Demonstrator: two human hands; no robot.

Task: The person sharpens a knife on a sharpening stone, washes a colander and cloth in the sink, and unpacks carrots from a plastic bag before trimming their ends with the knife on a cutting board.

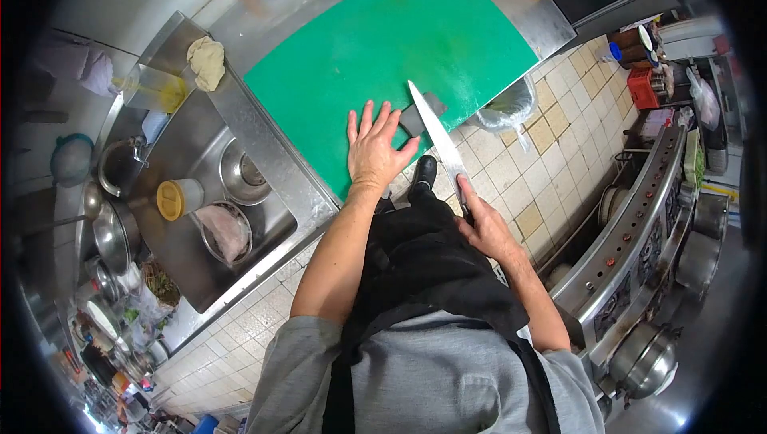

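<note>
My right hand [485, 222] was curled round the handle of a long knife [435, 126], with no gap showing between fingers and grip. The blade ran out ahead of that fist, tip away from my body; I would say I held it so to lay its length across the grey block [411, 121] with my wrist clear of the near edge of the green cutting board [343, 58]. My left hand [374, 154] gripped nothing: it lay palm down on the board, fingers spread and thumb splayed towards the block, probably to brace things there and leave the blade its room.

The block lay on the board just to the right of my left thumb and forefinger, and ahead of my right fist, a little to its left. The blade crossed over its middle, hiding part of it. Whether steel met block, or my thumb touched its near end, I could not tell. Well off to the left of both hands was the sink [192, 254]; beyond the knife, to its right, hung a clear plastic bag [515, 105].
</note>
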